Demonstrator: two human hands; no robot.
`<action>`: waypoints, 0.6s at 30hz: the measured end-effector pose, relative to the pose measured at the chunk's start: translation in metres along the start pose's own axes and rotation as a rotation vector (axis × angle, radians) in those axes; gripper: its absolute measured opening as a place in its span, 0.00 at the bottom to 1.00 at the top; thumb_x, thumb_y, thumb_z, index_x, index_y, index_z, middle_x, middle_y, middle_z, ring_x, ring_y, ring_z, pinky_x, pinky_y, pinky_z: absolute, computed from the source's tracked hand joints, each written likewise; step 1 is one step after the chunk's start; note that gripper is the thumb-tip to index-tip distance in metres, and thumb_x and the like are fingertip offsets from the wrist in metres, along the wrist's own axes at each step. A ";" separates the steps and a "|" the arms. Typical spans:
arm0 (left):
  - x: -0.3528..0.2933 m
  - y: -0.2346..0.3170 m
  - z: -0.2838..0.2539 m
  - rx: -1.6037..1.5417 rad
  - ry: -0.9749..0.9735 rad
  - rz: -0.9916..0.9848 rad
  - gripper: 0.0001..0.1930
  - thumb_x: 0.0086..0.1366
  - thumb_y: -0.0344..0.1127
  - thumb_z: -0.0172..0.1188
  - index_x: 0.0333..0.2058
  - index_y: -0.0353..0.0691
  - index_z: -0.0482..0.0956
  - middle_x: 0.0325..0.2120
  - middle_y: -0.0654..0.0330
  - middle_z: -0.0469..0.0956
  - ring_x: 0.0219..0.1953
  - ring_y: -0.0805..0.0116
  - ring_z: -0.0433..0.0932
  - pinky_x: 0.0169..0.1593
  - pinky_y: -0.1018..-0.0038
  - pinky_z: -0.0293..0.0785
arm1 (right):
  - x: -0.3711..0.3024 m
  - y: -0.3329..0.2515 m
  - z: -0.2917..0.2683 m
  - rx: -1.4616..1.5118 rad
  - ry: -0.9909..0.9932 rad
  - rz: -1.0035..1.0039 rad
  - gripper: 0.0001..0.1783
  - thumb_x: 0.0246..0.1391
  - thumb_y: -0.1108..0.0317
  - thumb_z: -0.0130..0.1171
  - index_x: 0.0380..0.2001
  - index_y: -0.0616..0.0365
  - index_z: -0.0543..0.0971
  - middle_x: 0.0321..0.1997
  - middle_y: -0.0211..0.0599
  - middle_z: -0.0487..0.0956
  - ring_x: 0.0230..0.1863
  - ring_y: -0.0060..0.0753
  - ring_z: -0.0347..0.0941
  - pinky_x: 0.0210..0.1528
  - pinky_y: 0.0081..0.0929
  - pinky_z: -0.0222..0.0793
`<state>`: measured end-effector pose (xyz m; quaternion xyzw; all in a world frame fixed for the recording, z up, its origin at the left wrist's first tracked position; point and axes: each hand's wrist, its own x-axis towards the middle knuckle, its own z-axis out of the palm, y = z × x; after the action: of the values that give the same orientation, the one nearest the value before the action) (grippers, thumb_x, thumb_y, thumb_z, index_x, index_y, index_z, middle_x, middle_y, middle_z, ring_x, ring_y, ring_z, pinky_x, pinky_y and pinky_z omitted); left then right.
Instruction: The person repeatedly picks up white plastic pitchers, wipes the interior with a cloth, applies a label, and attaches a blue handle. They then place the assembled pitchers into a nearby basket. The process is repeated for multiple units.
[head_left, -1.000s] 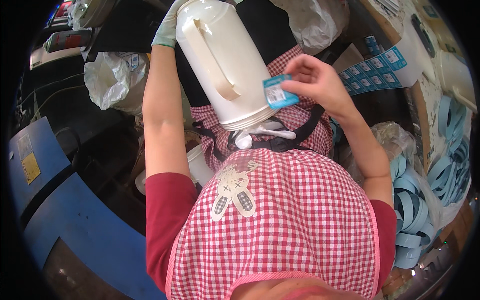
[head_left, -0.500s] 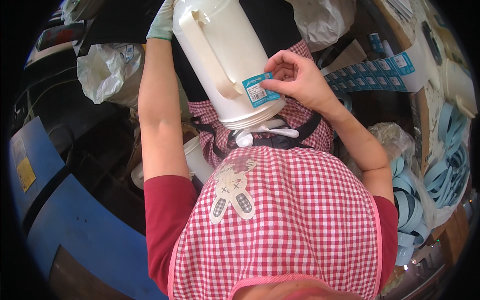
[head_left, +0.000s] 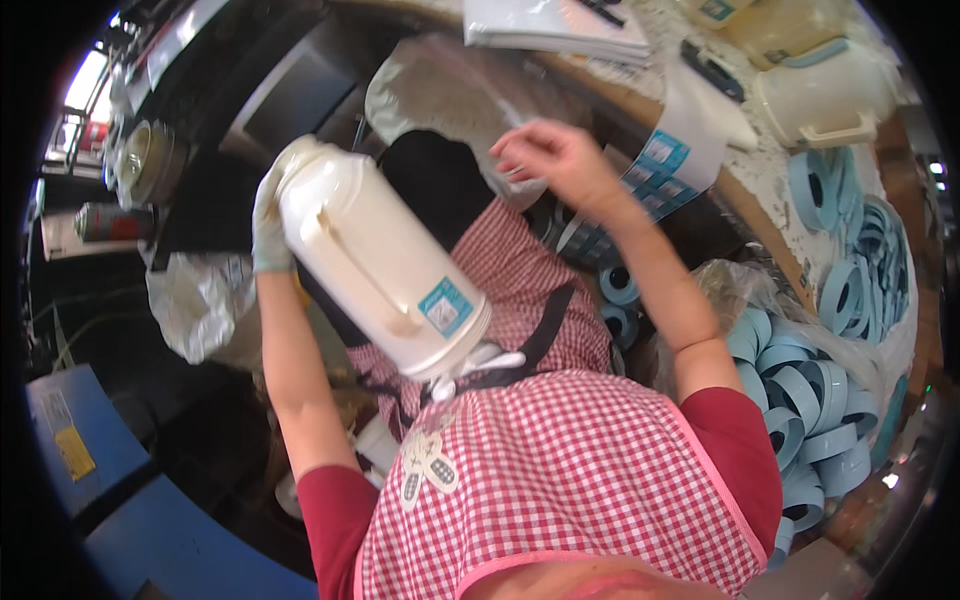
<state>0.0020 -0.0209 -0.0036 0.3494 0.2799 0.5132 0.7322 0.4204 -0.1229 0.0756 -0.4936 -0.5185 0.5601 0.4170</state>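
The surface (head_left: 765, 185) carries papers (head_left: 553, 32); a bag (head_left: 733, 283) holds blue rings (head_left: 800, 392). Left hand (head_left: 270, 218) grips white jug (head_left: 388, 228); right hand (head_left: 562, 165), half-curled, looks empty.

Smooth, glossy plastic is suggested by the jug (head_left: 385, 240), paper by the label (head_left: 446, 307), and matt cloth by the apron (head_left: 560, 470).

1. The gloved left hand (head_left: 268, 228) grips the jug (head_left: 362, 250) by its far end; the jug lies tilted, base toward the apron (head_left: 560, 470).
2. A blue-and-white label (head_left: 446, 308) sits on the jug near its base, beside the handle (head_left: 365, 275).
3. The bare right hand (head_left: 560, 165), blurred, is apart from the jug, fingers curled.
4. A label sheet (head_left: 660, 170) hangs off the worktop (head_left: 762, 190).
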 end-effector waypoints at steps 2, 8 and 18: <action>-0.008 0.036 0.018 0.031 -0.064 -0.037 0.29 0.77 0.47 0.54 0.66 0.30 0.71 0.63 0.44 0.76 0.63 0.53 0.78 0.71 0.57 0.70 | 0.011 -0.064 -0.062 -0.023 0.082 -0.120 0.14 0.70 0.61 0.62 0.46 0.60 0.85 0.43 0.34 0.86 0.42 0.23 0.84 0.49 0.26 0.82; -0.015 0.072 -0.001 0.172 0.068 -0.039 0.30 0.77 0.48 0.56 0.68 0.33 0.70 0.64 0.47 0.75 0.65 0.56 0.76 0.73 0.58 0.67 | 0.039 -0.065 -0.113 -0.116 0.107 -0.250 0.15 0.71 0.61 0.61 0.54 0.58 0.83 0.47 0.32 0.85 0.46 0.23 0.82 0.56 0.24 0.79; -0.061 0.006 -0.042 -0.050 0.503 0.226 0.32 0.75 0.46 0.56 0.69 0.30 0.68 0.66 0.46 0.74 0.68 0.54 0.72 0.75 0.57 0.62 | -0.058 0.060 0.120 -0.023 -0.272 -0.103 0.33 0.70 0.61 0.61 0.71 0.61 0.63 0.71 0.47 0.67 0.72 0.39 0.65 0.75 0.38 0.61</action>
<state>-0.0525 -0.0676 -0.0212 0.2218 0.3995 0.6691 0.5861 0.3140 -0.2065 0.0198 -0.3904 -0.6014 0.5937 0.3654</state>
